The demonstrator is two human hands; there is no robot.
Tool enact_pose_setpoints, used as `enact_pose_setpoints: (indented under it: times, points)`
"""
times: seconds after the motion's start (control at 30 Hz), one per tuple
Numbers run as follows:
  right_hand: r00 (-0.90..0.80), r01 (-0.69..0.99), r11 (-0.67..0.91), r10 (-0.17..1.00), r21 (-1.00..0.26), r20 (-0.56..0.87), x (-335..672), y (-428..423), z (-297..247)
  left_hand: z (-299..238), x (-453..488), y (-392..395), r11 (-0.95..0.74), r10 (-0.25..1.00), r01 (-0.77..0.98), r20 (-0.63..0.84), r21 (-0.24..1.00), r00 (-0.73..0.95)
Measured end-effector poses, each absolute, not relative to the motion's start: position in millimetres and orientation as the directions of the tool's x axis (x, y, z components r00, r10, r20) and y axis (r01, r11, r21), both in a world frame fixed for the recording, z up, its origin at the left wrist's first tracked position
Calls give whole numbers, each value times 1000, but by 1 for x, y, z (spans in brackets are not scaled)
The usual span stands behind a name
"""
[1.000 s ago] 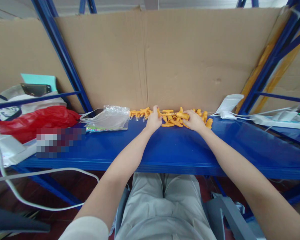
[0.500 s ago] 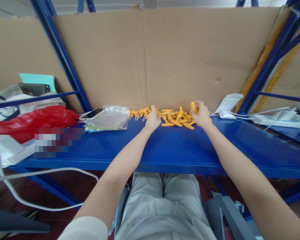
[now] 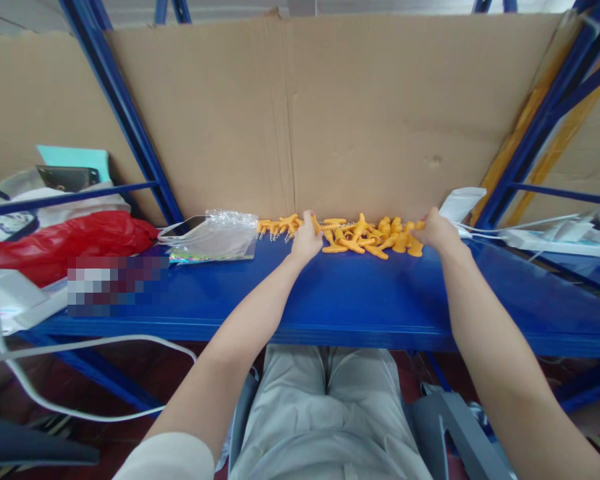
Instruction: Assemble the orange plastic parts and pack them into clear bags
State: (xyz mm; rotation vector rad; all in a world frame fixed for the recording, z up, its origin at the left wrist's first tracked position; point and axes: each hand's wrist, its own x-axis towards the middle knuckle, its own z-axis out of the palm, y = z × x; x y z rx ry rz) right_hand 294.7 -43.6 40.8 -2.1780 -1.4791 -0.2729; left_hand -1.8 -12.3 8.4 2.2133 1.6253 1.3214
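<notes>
A heap of small orange claw-shaped plastic pieces (image 3: 360,237) lies along the back of the blue shelf (image 3: 340,293), against the cardboard wall. My left hand (image 3: 306,239) rests at the heap's left part, fingers curled around one orange piece. My right hand (image 3: 436,230) is at the heap's right end, fingers curled down and touching the outermost orange pieces (image 3: 414,245); I cannot see whether anything is inside its fingers.
A clear plastic bag (image 3: 220,237) and a phone (image 3: 183,228) lie left of the heap. A red bag (image 3: 65,243) and a white cable (image 3: 55,360) sit further left. White chargers and a power strip (image 3: 545,240) lie right. Blue rack posts (image 3: 125,113) flank the cardboard.
My right hand has swung from the middle of the heap, lifted with an orange piece, to the heap's right end, low on the shelf. My left hand has barely moved.
</notes>
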Motion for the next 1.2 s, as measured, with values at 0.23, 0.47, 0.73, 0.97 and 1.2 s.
enact_pose_setpoints:
  times: [0.23, 0.47, 0.73, 0.97, 1.2]
  points:
    - [167, 983, -136, 938, -121, 304, 296, -31, 32, 9, -1, -13, -427, 812, 739, 580, 522, 60]
    - [69, 998, -66, 942, -18, 329, 293, -19, 17, 9, 0, -13, -438, 809, 740, 583, 510, 76]
    - [103, 993, -80, 944, -87, 313, 285, -24, 22, 9, 0, -11, -461, 797, 735, 596, 497, 97]
    - [181, 979, -122, 882, -161, 434, 266, -41, 30, 9, 0, -13, -498, 797, 726, 579, 474, 169]
    - [-203, 759, 441, 859, -478, 471, 231, -34, 19, 8, 2, -17, -597, 764, 673, 565, 437, 312]
